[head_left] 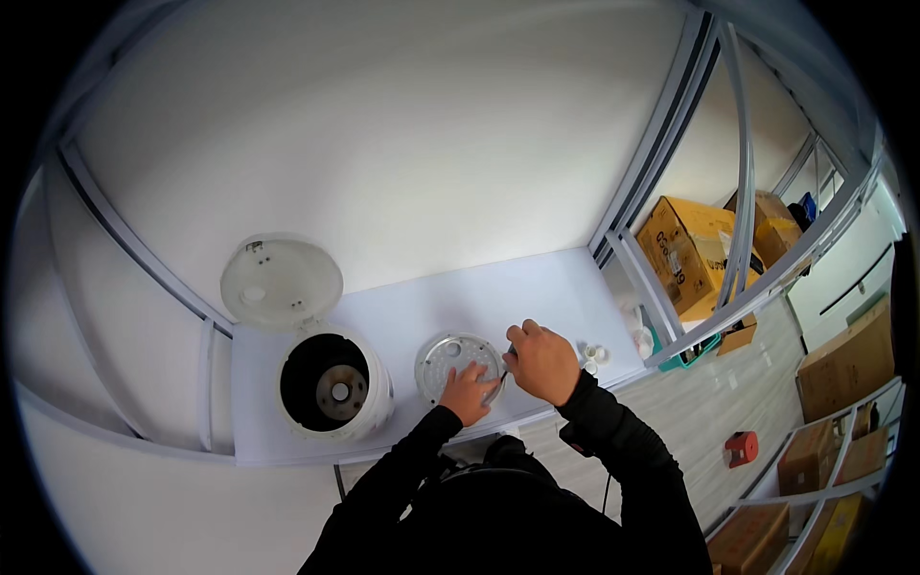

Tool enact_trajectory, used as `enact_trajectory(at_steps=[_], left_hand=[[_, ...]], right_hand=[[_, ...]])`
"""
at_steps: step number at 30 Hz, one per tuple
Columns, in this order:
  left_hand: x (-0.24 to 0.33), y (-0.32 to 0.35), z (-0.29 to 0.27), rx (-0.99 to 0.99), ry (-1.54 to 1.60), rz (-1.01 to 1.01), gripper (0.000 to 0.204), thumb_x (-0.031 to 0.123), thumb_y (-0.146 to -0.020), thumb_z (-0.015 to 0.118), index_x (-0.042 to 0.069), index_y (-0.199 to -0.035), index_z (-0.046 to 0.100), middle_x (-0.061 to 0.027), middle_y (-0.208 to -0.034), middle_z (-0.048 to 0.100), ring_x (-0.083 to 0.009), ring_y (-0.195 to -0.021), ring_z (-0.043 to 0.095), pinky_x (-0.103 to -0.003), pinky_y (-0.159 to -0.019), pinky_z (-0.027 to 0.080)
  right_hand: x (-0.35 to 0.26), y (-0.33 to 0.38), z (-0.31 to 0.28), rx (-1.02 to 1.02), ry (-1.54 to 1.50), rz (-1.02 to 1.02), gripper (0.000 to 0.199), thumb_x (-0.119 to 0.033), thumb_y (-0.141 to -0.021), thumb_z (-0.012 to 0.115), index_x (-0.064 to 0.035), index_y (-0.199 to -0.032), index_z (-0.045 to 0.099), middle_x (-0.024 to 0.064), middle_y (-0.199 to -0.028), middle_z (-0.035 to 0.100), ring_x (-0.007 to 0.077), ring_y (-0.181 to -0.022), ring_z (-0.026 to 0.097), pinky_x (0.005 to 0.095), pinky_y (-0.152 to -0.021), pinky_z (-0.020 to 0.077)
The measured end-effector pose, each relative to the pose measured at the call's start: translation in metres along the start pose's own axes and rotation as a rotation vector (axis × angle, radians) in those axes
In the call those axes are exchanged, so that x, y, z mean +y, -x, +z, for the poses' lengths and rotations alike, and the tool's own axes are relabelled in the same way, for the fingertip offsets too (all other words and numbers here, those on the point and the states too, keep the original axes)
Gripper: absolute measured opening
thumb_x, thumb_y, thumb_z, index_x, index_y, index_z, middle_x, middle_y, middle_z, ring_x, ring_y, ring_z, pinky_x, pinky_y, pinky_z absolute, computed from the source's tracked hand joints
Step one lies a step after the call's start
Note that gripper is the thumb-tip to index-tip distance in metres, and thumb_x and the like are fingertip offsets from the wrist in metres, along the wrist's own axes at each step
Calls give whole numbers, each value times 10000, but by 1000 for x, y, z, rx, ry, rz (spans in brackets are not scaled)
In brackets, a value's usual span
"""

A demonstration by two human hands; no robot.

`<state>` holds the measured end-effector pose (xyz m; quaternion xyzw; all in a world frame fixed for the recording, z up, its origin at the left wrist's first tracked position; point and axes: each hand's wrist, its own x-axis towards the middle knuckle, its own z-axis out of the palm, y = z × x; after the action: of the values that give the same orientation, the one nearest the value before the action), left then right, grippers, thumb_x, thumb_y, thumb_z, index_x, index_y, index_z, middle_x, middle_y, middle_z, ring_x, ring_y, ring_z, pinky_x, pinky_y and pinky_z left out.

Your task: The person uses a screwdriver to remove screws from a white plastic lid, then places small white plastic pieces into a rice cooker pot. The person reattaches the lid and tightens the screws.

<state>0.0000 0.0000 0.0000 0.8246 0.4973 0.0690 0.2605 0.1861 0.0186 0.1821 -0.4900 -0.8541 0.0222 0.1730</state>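
Note:
A round, pale, see-through-looking disc (436,365) with a pattern of holes or bumps lies on the white table. My left hand (468,393) rests on its near right part, fingers spread. My right hand (541,362) is closed around a screwdriver-like tool (504,377), whose thin dark shaft points down at the disc's right edge; its handle is mostly hidden in the fist. To the left stands a white round appliance body (379,401) with a dark inside and a metal hub. Its round lid (281,280) is raised behind it.
Small white cup-like items (594,355) sit near the table's (402,309) right end. Beyond it are a large cardboard box (685,254) and a teal crate (695,355). A red stool (741,448) stands on the floor. Shelves with boxes (807,460) line the far right.

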Motion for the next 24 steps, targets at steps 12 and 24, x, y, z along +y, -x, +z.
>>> enact_trajectory(at_steps=[12,24], left_hand=[[-1,10,-2,39,36,91,693,170,-760,798,175,-1427,612,-158,-1528,465,-397,-1515,339,-688,-1166,254],[2,38,-35,-104,-137,105,402,11,-798,639,174,-1161,693,-32,-1477,558,-290,-1526,357,-661,-1234,174]], right_hand=[[-1,10,-5,103,-51,104,280,-226,-816,804,-39,-905,615,158,-841,645,361,-758,687,455,-643,563],[17,17,-15,291,-271,238,247,-142,-848,782,-33,-1044,677,175,-904,666,402,-779,680,479,-674,547]])
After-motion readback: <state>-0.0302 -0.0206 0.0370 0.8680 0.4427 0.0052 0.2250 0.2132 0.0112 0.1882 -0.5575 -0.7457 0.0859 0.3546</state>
